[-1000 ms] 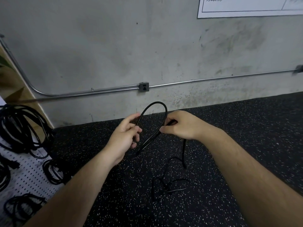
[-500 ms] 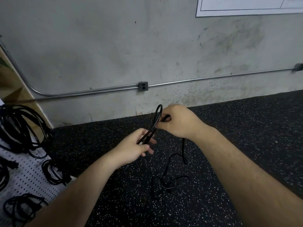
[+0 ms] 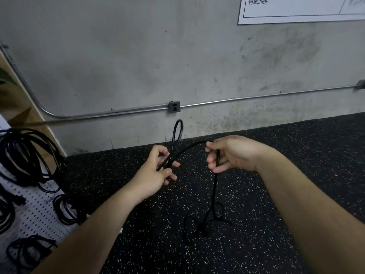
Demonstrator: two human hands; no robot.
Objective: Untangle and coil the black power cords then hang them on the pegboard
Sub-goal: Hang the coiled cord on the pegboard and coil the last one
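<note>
The left hand (image 3: 156,173) pinches a narrow loop of the black power cord (image 3: 215,186); the right hand (image 3: 231,155) grips the same cord loosely.

Floor (image 3: 276,175): black rubber flecked with white, spread before you.
On it: the tail of your cord (image 3: 204,222), in loose tangled loops.

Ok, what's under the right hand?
The cord hangs from the right hand to a loose tangle on the speckled floor. The fingers cover the stretch of cord inside the grip.
</note>
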